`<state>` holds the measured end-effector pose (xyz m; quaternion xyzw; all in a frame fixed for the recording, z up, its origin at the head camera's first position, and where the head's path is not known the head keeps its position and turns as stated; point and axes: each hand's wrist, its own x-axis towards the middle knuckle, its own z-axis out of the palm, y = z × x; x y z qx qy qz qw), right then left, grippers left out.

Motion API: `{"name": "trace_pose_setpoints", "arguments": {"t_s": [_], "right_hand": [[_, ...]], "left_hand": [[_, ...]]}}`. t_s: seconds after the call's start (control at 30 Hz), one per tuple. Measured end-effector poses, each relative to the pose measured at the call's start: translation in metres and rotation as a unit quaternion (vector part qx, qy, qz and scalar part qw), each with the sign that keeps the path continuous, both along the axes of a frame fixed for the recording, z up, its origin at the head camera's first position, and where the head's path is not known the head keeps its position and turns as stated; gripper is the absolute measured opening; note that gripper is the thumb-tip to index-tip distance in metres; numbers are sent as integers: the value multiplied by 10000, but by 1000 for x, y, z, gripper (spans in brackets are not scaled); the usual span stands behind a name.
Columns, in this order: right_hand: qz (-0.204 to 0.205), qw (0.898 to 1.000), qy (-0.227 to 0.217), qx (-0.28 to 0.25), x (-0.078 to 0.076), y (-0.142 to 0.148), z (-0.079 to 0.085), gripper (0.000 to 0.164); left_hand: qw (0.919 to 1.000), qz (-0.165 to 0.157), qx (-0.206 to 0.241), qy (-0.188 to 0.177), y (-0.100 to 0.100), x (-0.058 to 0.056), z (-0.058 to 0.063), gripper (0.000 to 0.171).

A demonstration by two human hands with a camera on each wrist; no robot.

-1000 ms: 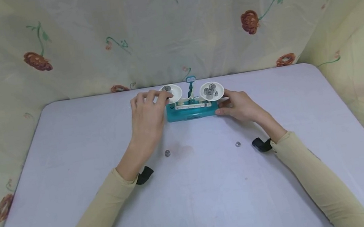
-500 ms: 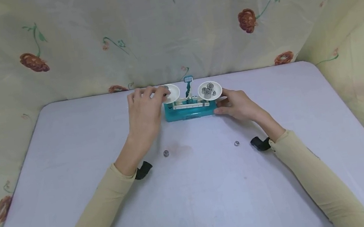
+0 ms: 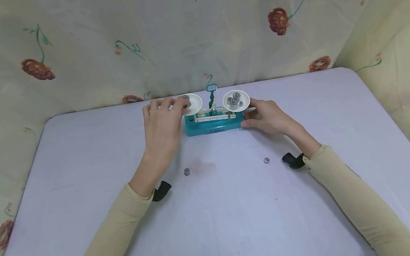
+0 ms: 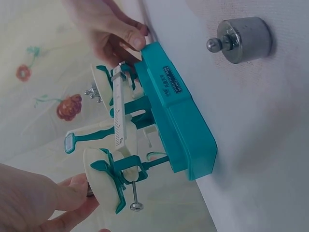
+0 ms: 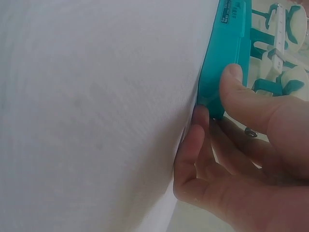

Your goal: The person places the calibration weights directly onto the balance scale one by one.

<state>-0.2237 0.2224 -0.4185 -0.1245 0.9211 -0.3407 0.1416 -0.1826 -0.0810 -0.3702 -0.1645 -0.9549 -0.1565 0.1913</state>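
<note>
A small balance scale with a teal base stands near the table's back edge. My left hand reaches over its left white pan. There, thumb and fingers pinch a metal weight, mostly hidden by the fingers in the left wrist view. In the right pan sit several metal weights of different sizes. My right hand holds the right end of the base, its thumb on the front face and its other fingers around the end and back.
A knobbed cylinder weight stands on the white table, left of centre in front of the scale. A smaller weight lies on the right, near the right wrist's black camera mount. A flowered curtain hangs behind the table.
My left fingertips have moved slightly back, onto the weight in the left pan. The right hand keeps its hold on the base. The head view has shifted a little.
</note>
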Motion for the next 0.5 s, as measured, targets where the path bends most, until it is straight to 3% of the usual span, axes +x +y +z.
{"name": "trace_pose_setpoints", "arguments": {"t_s": [0.5], "right_hand": [[-19, 10000, 6, -29, 0, 0, -1, 77]], "left_hand": [[10000, 82, 30, 14, 3, 0, 1, 22]]}}
